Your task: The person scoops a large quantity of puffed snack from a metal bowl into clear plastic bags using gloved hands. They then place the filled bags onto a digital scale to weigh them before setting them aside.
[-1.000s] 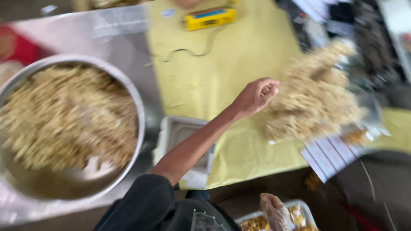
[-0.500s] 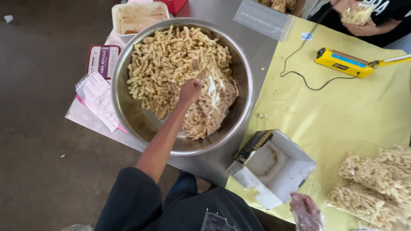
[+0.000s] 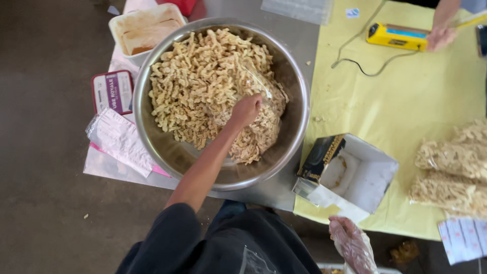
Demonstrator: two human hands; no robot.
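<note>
A large steel bowl (image 3: 299, 132) on the metal table holds a heap of pale twisted fried snack pieces (image 3: 203, 76). My left hand (image 3: 247, 109) reaches into the bowl, closed on the mouth of a clear plastic bag (image 3: 258, 134) partly filled with the pieces and lying on the heap. My right hand (image 3: 352, 243), in a thin clear plastic glove, hangs low near my body at the bottom edge, below the table's front edge, holding nothing.
An open white-lined cardboard box (image 3: 350, 175) lies on the yellow cloth (image 3: 416, 91) right of the bowl. Filled snack bags (image 3: 451, 172) lie far right. Another person's hand (image 3: 441, 35) rests on a yellow corded tool (image 3: 395, 36). A white tray (image 3: 144, 28) and flat packets (image 3: 119, 139) sit left.
One second ago my left hand was at the filled bags on the right. It has swung back into the bowl and now grips a bag there. The view has turned toward the bowl.
</note>
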